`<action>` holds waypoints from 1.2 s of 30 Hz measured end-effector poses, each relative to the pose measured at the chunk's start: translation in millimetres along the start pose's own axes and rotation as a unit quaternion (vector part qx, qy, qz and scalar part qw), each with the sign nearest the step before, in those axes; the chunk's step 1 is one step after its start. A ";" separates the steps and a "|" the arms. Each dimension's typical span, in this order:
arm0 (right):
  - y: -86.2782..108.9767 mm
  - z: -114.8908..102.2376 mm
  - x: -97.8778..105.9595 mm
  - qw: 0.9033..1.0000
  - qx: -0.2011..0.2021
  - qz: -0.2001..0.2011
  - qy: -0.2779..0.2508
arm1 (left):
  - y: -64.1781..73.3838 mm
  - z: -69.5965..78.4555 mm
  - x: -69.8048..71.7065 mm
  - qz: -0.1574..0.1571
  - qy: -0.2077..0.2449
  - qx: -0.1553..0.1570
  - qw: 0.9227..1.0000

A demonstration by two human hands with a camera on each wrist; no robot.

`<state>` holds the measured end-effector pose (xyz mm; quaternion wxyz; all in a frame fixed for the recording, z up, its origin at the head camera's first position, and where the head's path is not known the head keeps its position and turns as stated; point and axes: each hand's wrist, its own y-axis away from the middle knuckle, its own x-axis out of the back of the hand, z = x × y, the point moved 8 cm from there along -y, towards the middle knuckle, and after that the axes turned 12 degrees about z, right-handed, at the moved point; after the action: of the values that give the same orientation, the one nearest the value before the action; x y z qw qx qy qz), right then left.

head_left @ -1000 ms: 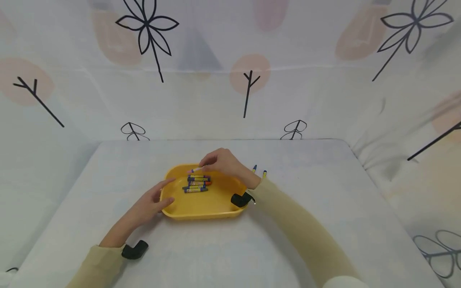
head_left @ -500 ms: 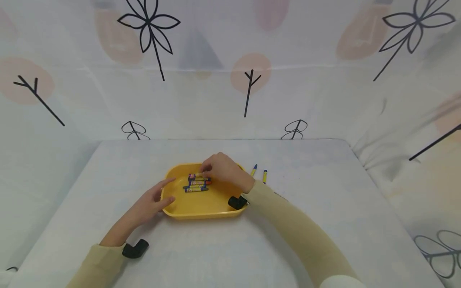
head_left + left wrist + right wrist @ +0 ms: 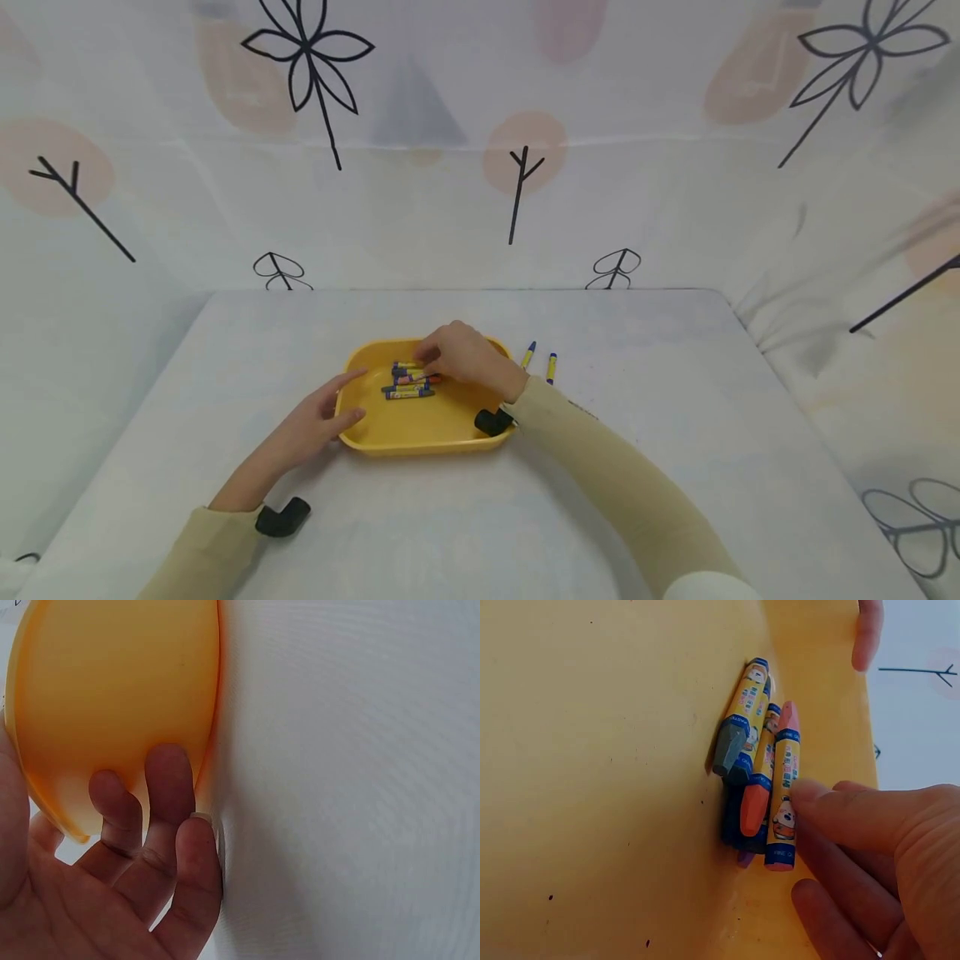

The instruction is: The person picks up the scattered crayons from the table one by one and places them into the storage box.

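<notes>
The yellow tray (image 3: 420, 446) sits on the table, with several crayons (image 3: 408, 394) lying in a row inside it. My left hand (image 3: 309, 427) grips the tray's left end; in the left wrist view bent fingers (image 3: 169, 776) lie against the outer wall. Over the crayons in the tray, my right hand (image 3: 461, 354) pinches a pink crayon (image 3: 784, 799) near its flat end. It lies alongside an orange crayon (image 3: 755, 802) and a dark grey-green one (image 3: 733, 742). The far fingertips on the pink crayon are partly hidden.
Two more crayons lie on the white table right of the tray: a blue one (image 3: 529, 354) and another with a dark blue end (image 3: 552, 367). A patterned cloth (image 3: 420, 208) hangs behind the table.
My right hand has lowered the pink crayon from above the tray's far side onto the row, moving slightly toward me. My left hand has stayed on the tray.
</notes>
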<state>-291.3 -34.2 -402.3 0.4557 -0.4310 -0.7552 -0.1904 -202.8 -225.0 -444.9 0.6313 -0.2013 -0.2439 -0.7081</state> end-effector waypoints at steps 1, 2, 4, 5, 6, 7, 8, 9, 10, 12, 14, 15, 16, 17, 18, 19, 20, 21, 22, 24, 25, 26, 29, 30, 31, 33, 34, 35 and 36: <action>-0.1 -0.3 0.0 1.000 0.001 0.000 0.001 | 0.1 0.4 -0.1 -0.001 0.001 -0.001 1.000; -0.2 -0.5 -0.2 1.000 0.002 -0.001 0.001 | 0.4 1.3 0.1 0.000 0.002 0.000 1.000; -0.2 -0.3 -0.6 1.000 0.000 -0.002 -0.002 | 0.9 2.8 0.1 0.000 0.001 0.001 1.000; -0.3 0.0 -0.9 1.000 -0.001 -0.003 -0.004 | 1.2 3.7 0.1 0.000 0.001 0.001 1.000; -0.3 0.3 -1.2 1.000 -0.001 -0.003 -0.006 | 1.4 4.7 0.1 0.000 0.002 0.000 1.000; -0.5 0.5 -1.3 1.000 -0.001 -0.003 -0.009 | 1.6 5.4 0.0 0.000 0.002 0.000 1.000; -0.6 0.9 -1.6 1.000 -0.002 -0.004 -0.014 | 1.6 5.6 0.0 0.000 0.003 0.001 1.000; -0.8 1.1 -1.5 1.000 -0.002 -0.005 -0.020 | 1.4 5.7 0.0 -0.001 0.003 0.000 1.000; -1.0 1.6 -1.0 1.000 -0.001 -0.004 -0.027 | 1.4 5.9 0.0 -0.001 0.004 -0.001 1.000; -1.1 2.2 1.7 0.999 -0.002 -0.003 -0.051 | 1.6 5.4 0.0 -0.001 0.004 0.003 1.000; -0.8 3.2 6.8 0.996 -0.006 0.001 -0.086 | 1.9 4.5 0.1 -0.002 0.003 0.009 1.000; -0.2 4.0 10.7 0.994 -0.009 0.004 -0.105 | 2.1 4.2 0.2 -0.001 0.000 0.011 1.000; 0.7 5.1 15.2 0.992 -0.012 0.007 -0.125 | 2.2 3.8 0.3 0.000 -0.002 0.012 1.000; 2.1 6.4 20.3 0.990 -0.016 0.011 -0.143 | 2.2 3.7 0.2 0.000 -0.002 0.012 1.000; 3.9 8.3 25.7 0.987 -0.019 0.015 -0.158 | 2.2 3.8 0.2 0.000 -0.002 0.010 1.000; 6.2 10.6 31.7 0.985 -0.022 0.020 -0.167 | 2.1 4.0 0.1 0.000 -0.001 0.008 1.000; 9.0 13.4 38.1 0.984 -0.024 0.025 -0.174 | 2.1 4.4 0.0 0.000 0.001 0.006 1.000; 12.5 17.1 44.8 0.983 -0.028 0.029 -0.179 | 2.1 4.8 0.0 0.000 0.000 0.004 1.000; 16.2 21.8 51.7 0.983 -0.032 0.036 -0.180 | 2.1 4.7 0.0 0.001 0.001 0.004 1.000; 24.7 34.1 65.0 0.982 -0.040 0.052 -0.177 | 2.0 4.8 -0.3 0.000 0.003 0.007 1.000; 29.1 41.2 71.2 0.982 -0.046 0.060 -0.174 | 2.1 4.5 -0.1 0.001 0.004 0.008 1.000; 33.7 48.9 76.8 0.981 -0.051 0.068 -0.174 | 2.1 4.5 0.2 0.001 0.004 0.008 1.000; 49.0 75.0 89.3 0.981 -0.068 0.091 -0.157 | 1.9 4.0 0.5 0.003 0.004 0.007 1.000; 54.3 84.2 91.7 0.982 -0.074 0.098 -0.146 | 1.6 3.6 0.5 0.004 0.004 0.006 1.000; 60.1 93.5 93.2 0.981 -0.084 0.104 -0.138 | 1.5 3.0 0.5 0.005 0.003 0.005 1.000; 71.9 112.0 94.0 0.981 -0.100 0.115 -0.117 | 1.1 1.2 0.1 0.008 -0.002 0.005 1.000; 77.7 120.4 93.1 0.982 -0.104 0.119 -0.108 | 1.0 0.3 -0.2 0.008 -0.004 0.005 1.000; 83.5 128.6 91.4 0.982 -0.110 0.120 -0.099 | 1.0 -0.6 -0.4 0.010 -0.006 0.006 1.000; 89.2 135.5 89.6 0.982 -0.112 0.120 -0.091 | 1.0 -1.6 -0.8 0.011 -0.008 0.007 1.000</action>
<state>-308.0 150.4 -404.7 0.3539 -0.5820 -0.7102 -0.1778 -201.7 -225.4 -446.6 0.6385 -0.2049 -0.2516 -0.6979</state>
